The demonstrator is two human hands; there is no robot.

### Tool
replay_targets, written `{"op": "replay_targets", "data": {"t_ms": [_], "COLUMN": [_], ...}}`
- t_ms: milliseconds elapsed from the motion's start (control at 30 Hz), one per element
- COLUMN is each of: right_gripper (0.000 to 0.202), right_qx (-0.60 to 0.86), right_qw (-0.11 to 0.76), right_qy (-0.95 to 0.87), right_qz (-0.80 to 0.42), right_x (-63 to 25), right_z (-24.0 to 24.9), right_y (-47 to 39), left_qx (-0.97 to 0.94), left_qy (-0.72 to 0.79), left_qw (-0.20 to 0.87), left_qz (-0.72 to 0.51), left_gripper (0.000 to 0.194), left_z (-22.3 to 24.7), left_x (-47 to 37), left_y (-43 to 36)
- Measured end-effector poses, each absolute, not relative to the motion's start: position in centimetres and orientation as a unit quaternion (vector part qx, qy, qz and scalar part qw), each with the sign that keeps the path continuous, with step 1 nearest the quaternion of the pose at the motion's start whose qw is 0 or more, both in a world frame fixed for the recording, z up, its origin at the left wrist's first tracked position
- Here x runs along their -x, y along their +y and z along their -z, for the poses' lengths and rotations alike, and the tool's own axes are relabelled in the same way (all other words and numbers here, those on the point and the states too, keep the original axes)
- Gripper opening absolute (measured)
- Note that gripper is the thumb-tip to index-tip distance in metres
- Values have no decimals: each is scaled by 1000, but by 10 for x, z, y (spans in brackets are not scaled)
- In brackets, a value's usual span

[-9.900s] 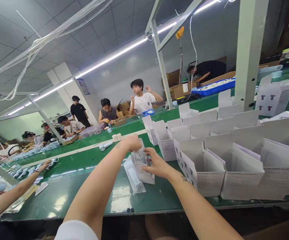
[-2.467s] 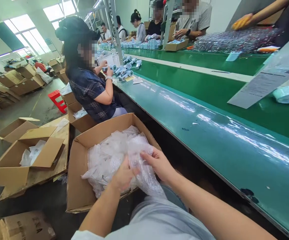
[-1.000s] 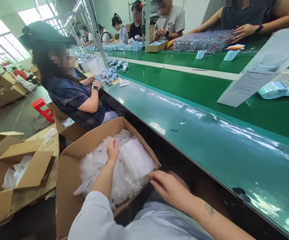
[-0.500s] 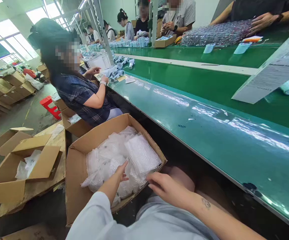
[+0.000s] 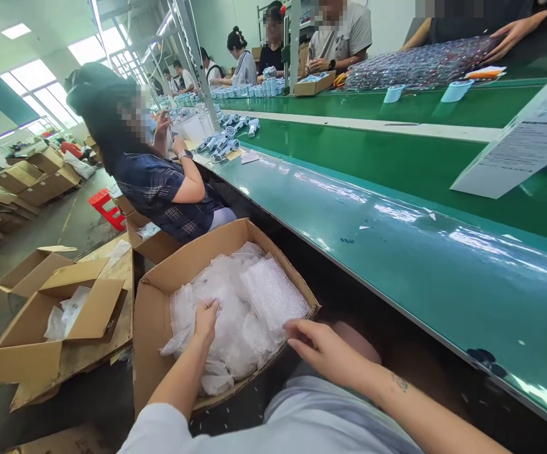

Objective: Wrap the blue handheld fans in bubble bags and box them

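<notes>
A large cardboard box stands before me, filled with clear plastic bags and a flat bubble-wrap piece on the right side. My left hand is over the bags inside the box, its fingers closed; whatever is between them is too small to make out. Near the box's right front rim, beside the bubble wrap, my right hand has its thumb apart from its fingers and holds nothing.
A green-topped bench runs diagonally along my right. At the left sits a co-worker near small blue devices. Open cartons lie on cardboard at the left. A printed sheet leans at the right.
My left hand has moved left over the bags and its fingers have closed. My right hand stays near the rim. The co-worker's hands have risen. The view has shifted slightly.
</notes>
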State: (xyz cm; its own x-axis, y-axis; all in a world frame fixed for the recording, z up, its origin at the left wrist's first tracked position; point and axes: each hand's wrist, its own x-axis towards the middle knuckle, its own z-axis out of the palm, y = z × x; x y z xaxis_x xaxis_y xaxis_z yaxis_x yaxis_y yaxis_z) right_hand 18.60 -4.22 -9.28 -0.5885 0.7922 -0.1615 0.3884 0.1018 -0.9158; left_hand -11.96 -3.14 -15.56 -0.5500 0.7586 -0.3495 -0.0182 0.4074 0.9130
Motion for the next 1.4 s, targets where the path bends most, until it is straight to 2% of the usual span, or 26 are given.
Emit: {"op": "replay_targets", "data": {"t_ms": [67, 133, 167, 200, 267, 300, 367, 400, 533, 667, 767, 833, 900, 967, 1067, 1167, 1267, 1400], "right_gripper": [53, 86, 94, 90, 52, 33, 19, 20, 36, 38, 34, 47, 52, 37, 17, 12, 19, 38], "right_qx": [426, 415, 397, 379, 374, 395, 468, 507, 594, 626, 588, 463, 352, 354, 414, 405, 413, 377], "right_qw": [257, 319, 331, 330, 320, 326, 366, 393, 455, 477, 517, 485, 386, 335, 405, 481, 534, 551], "right_qy": [-703, -713, -724, -733, -722, -700, -629, -593, -521, -489, -549, -695, -805, -810, -713, -610, -483, -343], "right_qz": [-508, -467, -457, -459, -485, -498, -501, -487, -412, -375, -294, -259, -281, -326, -396, -483, -558, -661], "right_x": [-174, -163, -159, -155, -152, -152, -155, -158, -166, -176, -188, -192, -189, -183, -179, -186, -195, -200], "right_z": [90, 79, 72, 64, 52, 48, 48, 51, 78, 91, 68, 44, 23, 10, 8, 15, 21, 25], "right_y": [-31, -17, -10, -3, 8, 12, 18, 20, 26, 27, 22, 13, 5, -1, -1, 5, 9, 6], "left_qx": [-297, -365, -401, -431, -448, -434, -383, -351, -235, -209, -292, -384, -438, -429, -390, -356, -318, -317], "left_qy": [698, 642, 607, 568, 492, 464, 440, 447, 512, 590, 644, 650, 618, 575, 533, 519, 513, 500], "left_qw": [428, 489, 526, 563, 636, 668, 717, 731, 682, 516, 448, 443, 465, 513, 570, 612, 640, 598], "left_qz": [-491, -464, -440, -417, -391, -388, -381, -378, -467, -585, -547, -484, -457, -472, -488, -479, -475, -539], "left_gripper": [33, 31, 30, 29, 34, 44, 65, 67, 38, 55, 66, 60, 53, 50, 63, 71, 57, 46], "left_z": [125, 98, 87, 78, 66, 65, 68, 73, 96, 97, 76, 58, 42, 33, 29, 30, 29, 28], "left_x": [112, 94, 84, 74, 56, 48, 37, 32, 21, 24, 27, 23, 14, 2, -11, -15, -16, -25], "left_y": [-37, -41, -43, -45, -49, -51, -55, -56, -49, -21, -1, 5, 4, -1, -5, 0, 5, 3]}}
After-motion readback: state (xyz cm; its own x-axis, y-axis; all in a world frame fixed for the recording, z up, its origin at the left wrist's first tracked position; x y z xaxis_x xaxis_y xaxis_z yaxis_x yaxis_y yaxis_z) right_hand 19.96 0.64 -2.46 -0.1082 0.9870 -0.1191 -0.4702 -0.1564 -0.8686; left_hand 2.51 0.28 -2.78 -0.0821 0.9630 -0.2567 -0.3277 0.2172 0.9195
